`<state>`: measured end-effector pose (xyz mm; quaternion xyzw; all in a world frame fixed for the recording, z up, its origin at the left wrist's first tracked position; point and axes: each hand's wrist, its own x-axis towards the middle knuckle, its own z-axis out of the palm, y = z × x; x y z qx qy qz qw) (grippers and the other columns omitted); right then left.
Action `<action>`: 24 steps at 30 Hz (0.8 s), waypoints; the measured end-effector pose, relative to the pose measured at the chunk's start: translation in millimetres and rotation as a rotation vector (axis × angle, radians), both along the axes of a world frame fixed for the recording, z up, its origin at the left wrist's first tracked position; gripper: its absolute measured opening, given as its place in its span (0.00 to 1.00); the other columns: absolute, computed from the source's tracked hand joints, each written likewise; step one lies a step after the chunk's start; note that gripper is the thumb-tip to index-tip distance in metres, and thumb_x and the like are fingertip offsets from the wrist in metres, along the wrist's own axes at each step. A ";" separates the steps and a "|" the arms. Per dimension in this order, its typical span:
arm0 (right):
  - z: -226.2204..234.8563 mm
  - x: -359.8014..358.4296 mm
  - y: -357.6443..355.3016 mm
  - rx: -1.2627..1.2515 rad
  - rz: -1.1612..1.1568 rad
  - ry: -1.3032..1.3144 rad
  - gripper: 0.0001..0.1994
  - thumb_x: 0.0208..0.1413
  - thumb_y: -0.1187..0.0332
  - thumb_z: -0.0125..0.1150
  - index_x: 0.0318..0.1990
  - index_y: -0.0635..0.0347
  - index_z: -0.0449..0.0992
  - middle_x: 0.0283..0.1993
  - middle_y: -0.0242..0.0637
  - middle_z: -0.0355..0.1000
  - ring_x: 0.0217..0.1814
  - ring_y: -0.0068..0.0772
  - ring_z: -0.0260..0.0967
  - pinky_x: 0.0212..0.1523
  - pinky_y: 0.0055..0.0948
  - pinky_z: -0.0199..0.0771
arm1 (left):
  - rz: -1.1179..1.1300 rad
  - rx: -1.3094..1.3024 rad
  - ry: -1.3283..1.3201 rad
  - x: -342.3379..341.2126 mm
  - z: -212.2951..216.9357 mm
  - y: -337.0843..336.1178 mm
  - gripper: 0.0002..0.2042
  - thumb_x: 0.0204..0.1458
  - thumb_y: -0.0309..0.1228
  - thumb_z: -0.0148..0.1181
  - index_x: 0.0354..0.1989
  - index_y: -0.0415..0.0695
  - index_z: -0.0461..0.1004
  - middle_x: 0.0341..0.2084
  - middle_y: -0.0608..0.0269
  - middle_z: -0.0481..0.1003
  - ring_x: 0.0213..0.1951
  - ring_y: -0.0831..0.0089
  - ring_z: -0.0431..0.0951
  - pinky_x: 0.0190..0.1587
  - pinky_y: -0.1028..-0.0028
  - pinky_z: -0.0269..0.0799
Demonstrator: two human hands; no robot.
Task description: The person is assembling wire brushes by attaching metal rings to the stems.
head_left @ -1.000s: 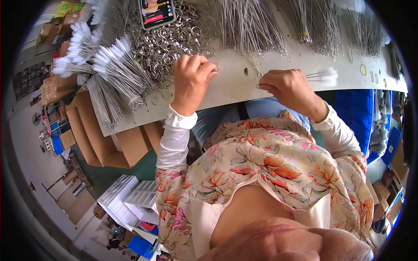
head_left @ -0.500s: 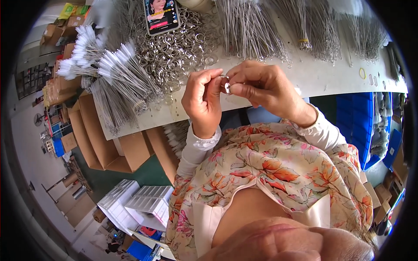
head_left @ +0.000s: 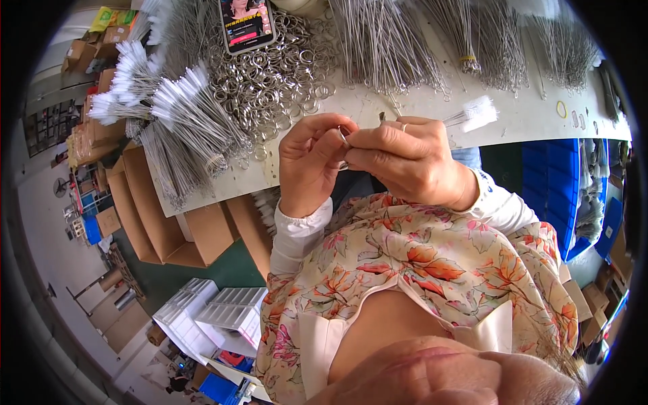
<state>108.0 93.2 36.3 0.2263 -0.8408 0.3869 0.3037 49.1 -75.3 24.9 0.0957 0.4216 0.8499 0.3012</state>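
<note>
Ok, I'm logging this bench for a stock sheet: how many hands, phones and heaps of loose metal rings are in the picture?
Hands: 2, the left hand pinching a ring, the right hand gripping a brush
Phone: 1
Heap of loose rings: 1
Total: 4

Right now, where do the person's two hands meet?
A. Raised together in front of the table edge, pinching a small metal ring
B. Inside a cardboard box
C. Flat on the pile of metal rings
A: the left hand and right hand pinch a small metal ring together, raised in front of the table edge.
</note>
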 end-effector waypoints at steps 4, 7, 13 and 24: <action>-1.3 1.2 0.6 0.101 -0.016 0.096 0.15 0.30 0.70 0.59 0.33 0.59 0.77 0.37 0.27 0.70 0.23 0.22 0.67 0.20 0.23 0.66 | -0.040 -0.026 0.079 -2.0 8.4 -2.8 0.10 0.52 0.23 0.57 0.43 0.35 0.72 0.37 0.55 0.76 0.38 0.74 0.77 0.39 0.81 0.74; -5.1 4.1 3.5 0.171 0.009 0.093 0.14 0.30 0.71 0.59 0.32 0.60 0.77 0.36 0.28 0.69 0.25 0.22 0.67 0.21 0.23 0.66 | -0.065 -0.132 0.144 -5.4 9.6 -4.8 0.10 0.51 0.20 0.57 0.42 0.35 0.73 0.37 0.56 0.76 0.39 0.74 0.76 0.40 0.80 0.74; 1.3 -6.9 8.8 -0.066 0.082 -0.060 0.07 0.37 0.74 0.61 0.29 0.56 0.76 0.32 0.32 0.69 0.24 0.30 0.67 0.23 0.25 0.69 | 0.027 -0.436 0.522 -7.3 37.4 4.3 0.11 0.47 0.12 0.53 0.40 0.29 0.73 0.36 0.55 0.76 0.36 0.76 0.77 0.37 0.80 0.75; 22.4 -22.2 11.2 -0.975 0.253 -0.877 0.09 0.55 0.64 0.60 0.34 0.61 0.76 0.24 0.26 0.69 0.20 0.13 0.60 0.19 0.14 0.57 | 0.459 -0.482 1.047 -6.3 19.5 19.8 0.15 0.41 0.13 0.60 0.41 0.32 0.74 0.37 0.51 0.76 0.34 0.67 0.80 0.38 0.76 0.78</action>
